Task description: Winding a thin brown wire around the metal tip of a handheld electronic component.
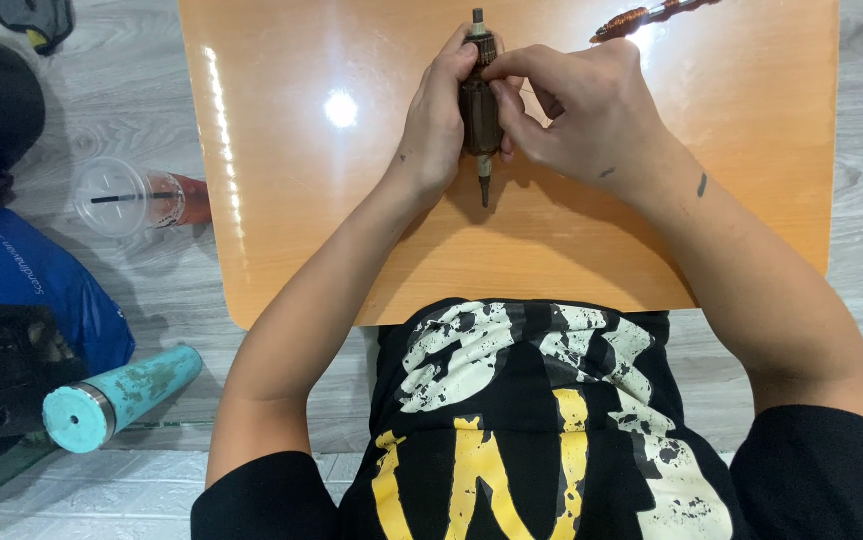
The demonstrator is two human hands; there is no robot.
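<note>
A dark brown motor armature [478, 115] with a metal shaft lies lengthwise on the orange wooden table [291, 200], its shaft tips sticking out at the far and near ends. My left hand [436, 125] grips its left side. From the right, my right hand [576, 110] closes over it, thumb and fingers pinched at its upper part near a thin wire. Both hands rest on the tabletop.
A second armature with copper windings [641, 18] lies at the table's far edge. On the grey floor to the left stand a clear plastic cup with a straw [131, 198], a teal bottle [121, 398] and blue and black bags [11, 290].
</note>
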